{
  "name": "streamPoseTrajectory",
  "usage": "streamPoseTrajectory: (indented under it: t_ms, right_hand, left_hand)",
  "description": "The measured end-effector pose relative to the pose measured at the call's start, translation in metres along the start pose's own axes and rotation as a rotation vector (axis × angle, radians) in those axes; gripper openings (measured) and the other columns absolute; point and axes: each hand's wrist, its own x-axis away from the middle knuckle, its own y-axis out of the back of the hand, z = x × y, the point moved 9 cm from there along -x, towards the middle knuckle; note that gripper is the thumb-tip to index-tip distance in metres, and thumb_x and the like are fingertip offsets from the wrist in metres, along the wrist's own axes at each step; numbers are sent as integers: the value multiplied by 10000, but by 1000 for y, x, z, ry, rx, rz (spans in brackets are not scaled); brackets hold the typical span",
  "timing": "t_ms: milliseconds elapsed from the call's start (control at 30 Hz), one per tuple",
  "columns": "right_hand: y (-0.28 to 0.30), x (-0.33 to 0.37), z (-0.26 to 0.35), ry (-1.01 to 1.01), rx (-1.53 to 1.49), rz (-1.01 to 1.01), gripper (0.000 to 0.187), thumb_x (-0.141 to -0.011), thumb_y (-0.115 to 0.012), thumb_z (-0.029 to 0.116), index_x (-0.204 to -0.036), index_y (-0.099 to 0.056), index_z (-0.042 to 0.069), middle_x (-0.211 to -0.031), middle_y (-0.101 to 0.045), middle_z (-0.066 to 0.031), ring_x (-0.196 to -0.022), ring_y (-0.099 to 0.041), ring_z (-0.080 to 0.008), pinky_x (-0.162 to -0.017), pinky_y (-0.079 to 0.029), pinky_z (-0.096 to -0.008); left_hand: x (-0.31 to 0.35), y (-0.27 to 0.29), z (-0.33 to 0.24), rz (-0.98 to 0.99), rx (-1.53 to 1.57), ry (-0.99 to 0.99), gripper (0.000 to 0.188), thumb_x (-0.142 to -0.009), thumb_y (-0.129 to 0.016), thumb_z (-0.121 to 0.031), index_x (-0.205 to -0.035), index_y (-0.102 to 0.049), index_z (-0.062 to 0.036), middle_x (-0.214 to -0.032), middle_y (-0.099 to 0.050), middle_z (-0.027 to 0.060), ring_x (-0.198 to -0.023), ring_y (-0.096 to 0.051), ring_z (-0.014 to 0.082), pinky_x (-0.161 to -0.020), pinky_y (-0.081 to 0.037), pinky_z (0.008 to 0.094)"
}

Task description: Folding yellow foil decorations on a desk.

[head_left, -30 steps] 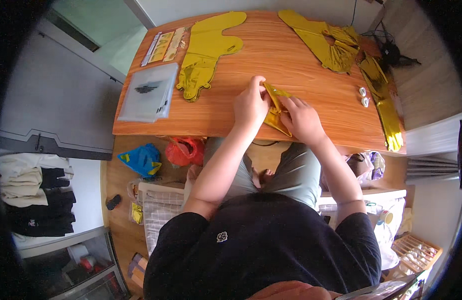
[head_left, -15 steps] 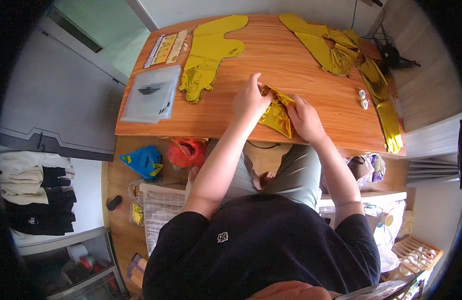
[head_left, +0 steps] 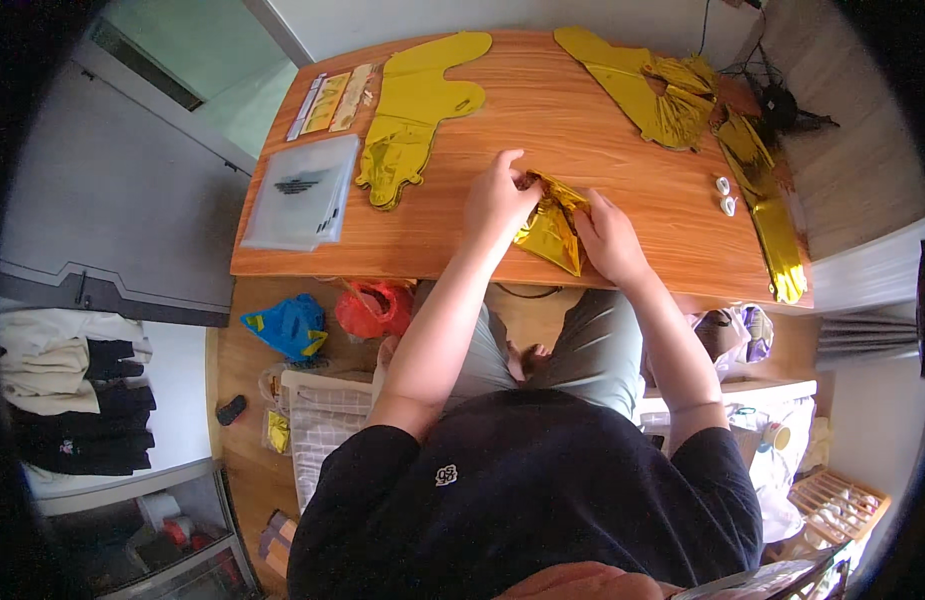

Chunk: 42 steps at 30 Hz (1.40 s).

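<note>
A folded gold foil balloon point(head_left: 550, 232) is held between my two hands near the front edge of the wooden table point(head_left: 522, 120). My left hand point(head_left: 496, 200) has its fingers closed on the foil's upper left corner, with the fingertips partly hidden. On the foil's right edge, my right hand point(head_left: 610, 238) grips with the thumb side toward me. The foil is creased and shiny, its lower corner pointing toward me. Beyond my left hand lies a flat, uninflated gold foil balloon point(head_left: 407, 120) with a curved outline.
Another flat gold foil balloon point(head_left: 637, 85) lies at the far right, with a long folded foil piece point(head_left: 777, 235) along the right edge. Two small white rolls point(head_left: 725, 197) sit beside it. Clear plastic sleeves point(head_left: 300, 195) and printed cards point(head_left: 327, 100) are at left. Bags point(head_left: 374, 308) stand below the table.
Both hands keep their hold on the foil in almost the same place. The view has shifted very slightly.
</note>
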Motion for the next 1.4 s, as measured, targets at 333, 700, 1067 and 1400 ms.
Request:
streamPoseTrajectory:
  t_ms: [333,700,1067,1400]
  right_hand:
    - [0,0,3,4,-27,14,239,-1004,-565,128,-1199,-567,-11,-1045,-645,-299,-998,-610,-497,-839,-494,-497]
    - [5,3,22,141,-35,-27,346,-963,-599,151,-1287,-575,31,-1082,-668,-259,-983,-645,-470,-842,-525,-528]
    - [-16,13,36,252,255,104,455,-891,-659,137,-1334,-616,42,-1088,-648,-191,-1023,-632,-405,-881,-522,-483]
    - [-14,10,32,264,233,29,429,-912,-625,135,-1333,-620,55,-1044,-651,-182,-975,-650,-399,-841,-534,-487]
  left_hand:
    - [13,-1,-22,-64,-121,-192,409,-901,-750,-191,-1271,-615,-79,-966,-786,126,-874,-759,278,-772,-585,421]
    - [67,-2,-51,100,-332,-817,585,-990,-595,-149,-1518,-369,-38,-1159,-680,261,-1097,-667,415,-958,-541,514]
    - [19,20,30,112,338,-273,556,-950,-720,-106,-1425,-436,-49,-1200,-718,198,-1109,-704,252,-969,-539,380]
    - [52,31,22,214,-183,-69,379,-914,-777,-296,-1128,-682,2,-1018,-744,160,-945,-726,279,-830,-560,388]
